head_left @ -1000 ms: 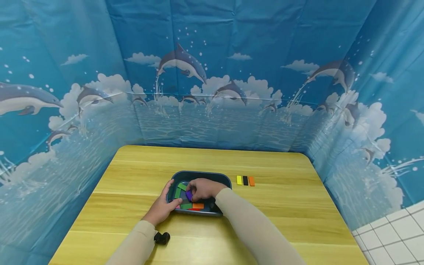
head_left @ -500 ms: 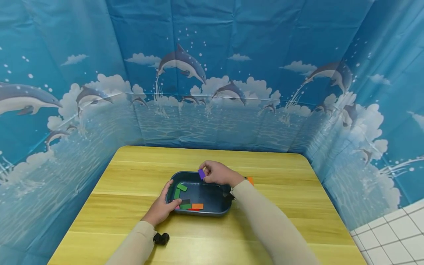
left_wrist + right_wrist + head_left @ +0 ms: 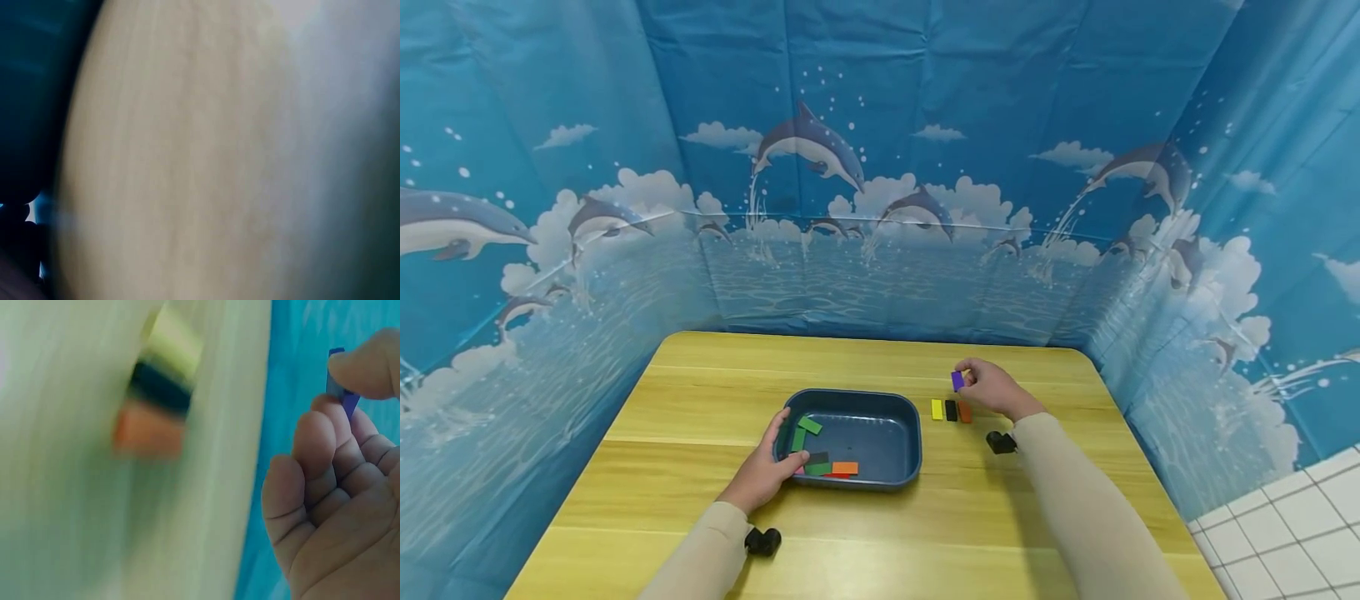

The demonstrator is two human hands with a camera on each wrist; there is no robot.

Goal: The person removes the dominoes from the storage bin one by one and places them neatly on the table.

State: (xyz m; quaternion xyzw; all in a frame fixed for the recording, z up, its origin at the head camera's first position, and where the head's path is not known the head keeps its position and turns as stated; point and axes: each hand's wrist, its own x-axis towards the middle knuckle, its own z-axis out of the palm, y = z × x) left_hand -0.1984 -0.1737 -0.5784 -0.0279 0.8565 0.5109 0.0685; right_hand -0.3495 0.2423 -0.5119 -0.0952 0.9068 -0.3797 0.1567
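Observation:
My right hand (image 3: 996, 390) pinches a purple block (image 3: 957, 381) between thumb and fingers, raised over the table behind a short row of blocks. That row has a yellow block (image 3: 937, 409), a black block (image 3: 951, 410) and an orange block (image 3: 965, 412), side by side right of the bin. In the right wrist view the thumb presses on the purple block (image 3: 336, 375). My left hand (image 3: 763, 468) holds the left corner of a dark blue plastic bin (image 3: 917, 433), its thumb over the rim. Only a dark sliver of this hand shows in the left wrist view.
In the bin's left and near side lie several blocks: a green block (image 3: 810, 425), an orange block (image 3: 846, 468), others green, black, red and pink. The wooden table (image 3: 850, 550) ends at a blue dolphin curtain (image 3: 880, 283). A black wrist camera (image 3: 763, 542) sits at the left sleeve.
My right hand has lifted the purple block out of the bin and carried it right, over to the row of blocks. The left hand stays at the bin's corner.

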